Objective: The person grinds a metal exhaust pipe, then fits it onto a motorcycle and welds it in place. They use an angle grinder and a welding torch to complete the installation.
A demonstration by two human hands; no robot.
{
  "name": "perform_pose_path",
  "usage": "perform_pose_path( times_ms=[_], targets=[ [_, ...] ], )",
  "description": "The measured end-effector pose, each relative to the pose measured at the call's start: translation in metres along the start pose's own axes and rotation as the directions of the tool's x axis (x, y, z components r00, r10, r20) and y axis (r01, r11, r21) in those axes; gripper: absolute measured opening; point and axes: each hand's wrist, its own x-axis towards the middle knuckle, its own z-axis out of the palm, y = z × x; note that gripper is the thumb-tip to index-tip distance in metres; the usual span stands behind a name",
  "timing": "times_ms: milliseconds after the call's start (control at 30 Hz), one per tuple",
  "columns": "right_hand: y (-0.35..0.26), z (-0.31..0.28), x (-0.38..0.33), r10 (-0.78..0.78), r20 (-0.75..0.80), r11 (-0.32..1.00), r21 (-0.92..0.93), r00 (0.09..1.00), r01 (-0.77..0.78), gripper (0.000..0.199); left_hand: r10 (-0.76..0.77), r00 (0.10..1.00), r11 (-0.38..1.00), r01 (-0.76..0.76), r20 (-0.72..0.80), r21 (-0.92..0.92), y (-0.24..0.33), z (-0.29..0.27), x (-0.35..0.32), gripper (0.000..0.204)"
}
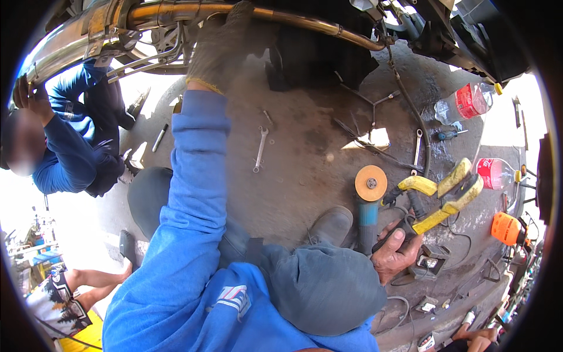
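Observation:
My left hand [220,50] wears a greyish work glove with a yellow cuff and reaches up to a bronze-coloured exhaust pipe [287,16]. Its fingers lap over the pipe, though part of the grip is hidden. Low on the right, my bare right hand [397,253] is closed round the black part of a yellow-and-black forked tool [448,202] whose exact kind I cannot make out. Beside that hand an angle grinder [368,217] with a teal body and an orange disc [371,183] lies on the floor.
Wrenches [260,149], a Y-shaped socket wrench [374,105] and a screwdriver [450,134] lie on the floor. Two red-labelled bottles [469,104] and an orange tool [508,229] are at right. A co-worker in blue [76,135] crouches at left, touching the large silver pipe [64,44].

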Motion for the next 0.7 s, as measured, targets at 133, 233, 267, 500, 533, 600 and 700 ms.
perform_pose_path(
  times_ms=[133,233,267,500,533,600,700],
  targets=[
    [0.001,0.008,-0.001,0.018,0.043,1.0,0.014,0.999,-0.019,0.053,0.392,0.898,0.751,-0.437,0.198,0.495,0.003,-0.007,0.003,0.056],
    [0.003,0.014,0.001,0.018,0.054,0.999,0.046,0.998,-0.021,0.051,0.424,0.866,0.726,-0.501,0.266,0.472,0.007,-0.009,0.003,0.057],
    [0.004,0.016,0.002,0.017,0.057,0.998,0.061,0.998,-0.021,0.051,0.309,0.928,0.904,-0.354,0.207,0.24,0.008,-0.007,0.003,0.055],
    [0.012,0.018,0.006,0.05,0.061,0.996,0.068,0.997,-0.054,0.048,-0.177,0.909,0.654,0.395,0.376,-0.645,0.024,0.006,-0.002,0.052],
    [0.014,0.018,0.007,0.049,0.064,0.996,0.065,0.997,-0.053,0.047,-0.21,0.915,0.636,0.396,0.345,-0.662,0.026,0.007,-0.004,0.045],
    [0.016,0.018,0.008,0.043,0.073,0.997,0.057,0.996,-0.047,0.047,-0.275,0.918,0.599,0.395,0.284,-0.697,0.028,0.008,-0.006,0.035],
    [0.019,0.02,0.008,0.036,0.082,0.998,0.05,0.996,-0.04,0.046,-0.31,0.89,0.582,0.457,0.335,-0.673,0.031,0.006,-0.006,0.034]
  ],
)
